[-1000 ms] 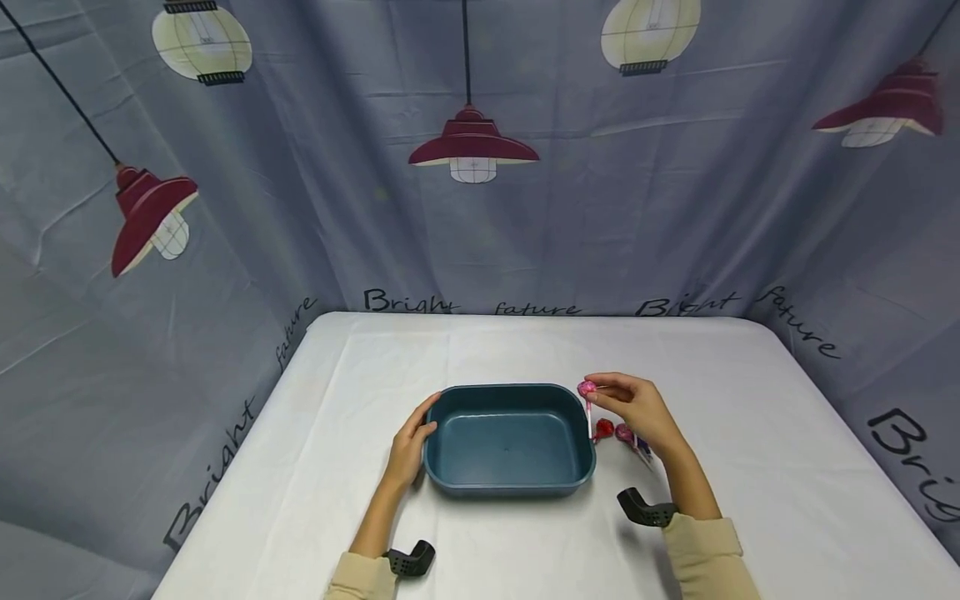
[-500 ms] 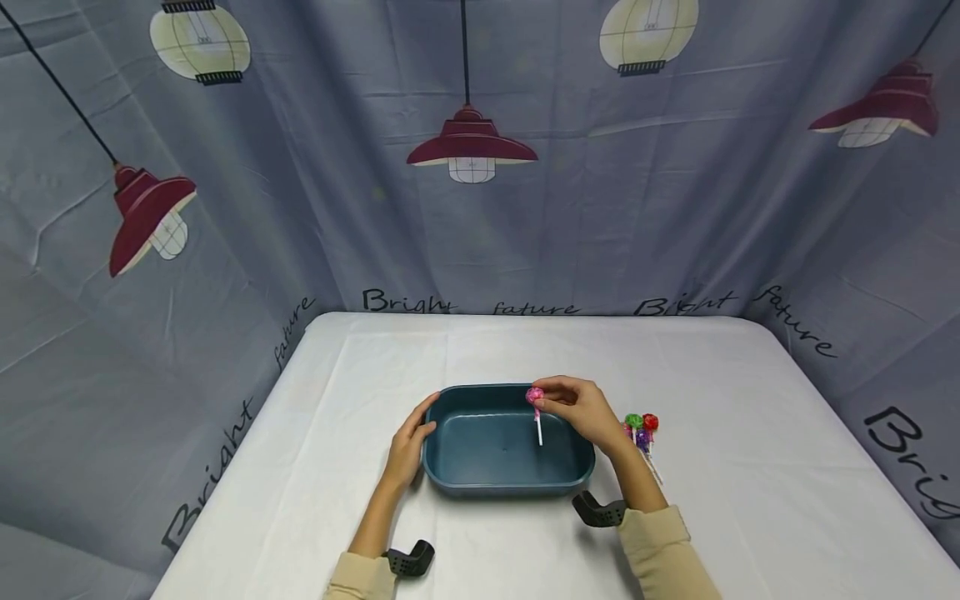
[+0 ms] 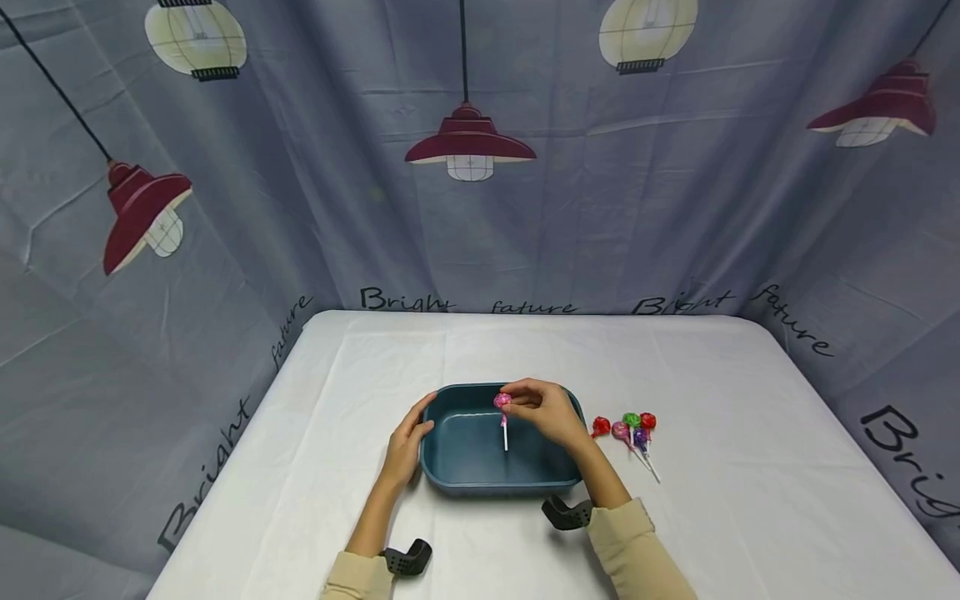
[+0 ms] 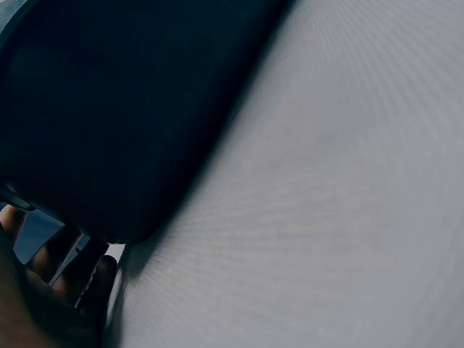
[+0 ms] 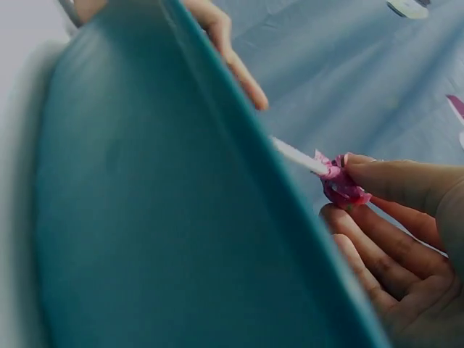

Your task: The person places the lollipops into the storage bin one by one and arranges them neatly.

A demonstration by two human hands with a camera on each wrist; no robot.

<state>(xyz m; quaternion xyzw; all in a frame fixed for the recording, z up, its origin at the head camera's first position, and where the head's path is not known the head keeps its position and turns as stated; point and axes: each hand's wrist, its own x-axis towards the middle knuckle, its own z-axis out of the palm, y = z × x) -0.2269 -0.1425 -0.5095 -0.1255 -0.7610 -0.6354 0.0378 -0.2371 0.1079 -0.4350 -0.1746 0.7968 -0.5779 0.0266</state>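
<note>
A blue-green rectangular tub stands on the white-covered table. At its left end is my left hand, fingers extended along the outer wall and thumb at the rim. The left wrist view shows those fingers against the dark end wall. Over the tub's inside, my right hand pinches a pink-wrapped lollipop by its head, white stick pointing down. Seen from the right wrist, thumb and fingertips meet on the pink wrapper, and the near wall hides the stick's lower end.
Several lollipops lie right of the tub: a red one by its wall, then a cluster with pink, green and purple heads. A grey curtain with printed lamps hangs behind the table.
My right hand has carried the pink lollipop leftward from beside the tub's right end to over its middle. The loose lollipops have come into fuller view. The left hand has stayed put.
</note>
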